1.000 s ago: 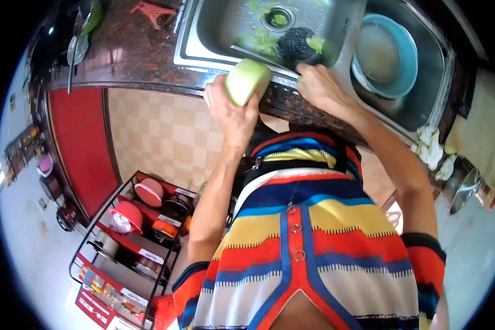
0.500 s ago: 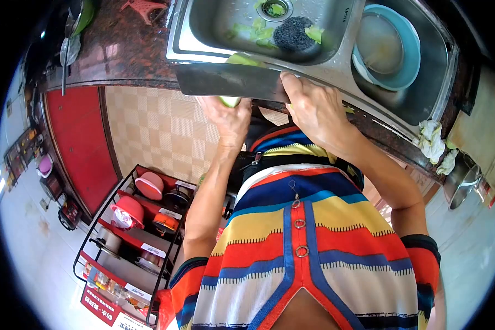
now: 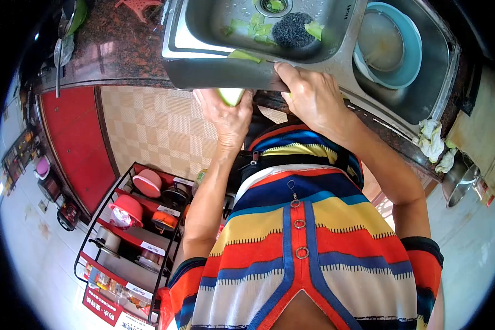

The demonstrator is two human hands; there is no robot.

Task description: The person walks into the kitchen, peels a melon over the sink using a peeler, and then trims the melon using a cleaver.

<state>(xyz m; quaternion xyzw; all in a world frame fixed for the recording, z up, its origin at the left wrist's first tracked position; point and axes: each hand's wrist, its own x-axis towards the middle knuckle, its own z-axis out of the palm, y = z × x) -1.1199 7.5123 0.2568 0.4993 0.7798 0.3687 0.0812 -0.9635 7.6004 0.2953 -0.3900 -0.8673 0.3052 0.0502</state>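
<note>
My left hand (image 3: 224,118) is closed round a pale green vegetable (image 3: 231,97), perhaps a gourd, whose light cut face shows above the fingers. In my right hand (image 3: 317,96) is the handle end of a cleaver (image 3: 225,73). Its broad dark blade lies across the vegetable, hiding part of it and of my left fingertips. A strip of green peel (image 3: 243,56) shows at the blade's far edge, over the rim of the steel sink (image 3: 195,53). Peel scraps (image 3: 257,25) and a dark scouring pad (image 3: 292,31) lie in the basin.
A blue basin (image 3: 411,52) stands in the right sink bowl. Crumpled cloth (image 3: 430,140) lies at the counter's right corner. A red rack (image 3: 131,250) with pots and bowls is on the floor at left. A ladle (image 3: 59,66) lies on the left counter.
The cleaver blade has tilted and shifted slightly left, so more of the vegetable's cut face shows below it. The peel strip at its far edge looks flatter. Both hands keep their hold.
</note>
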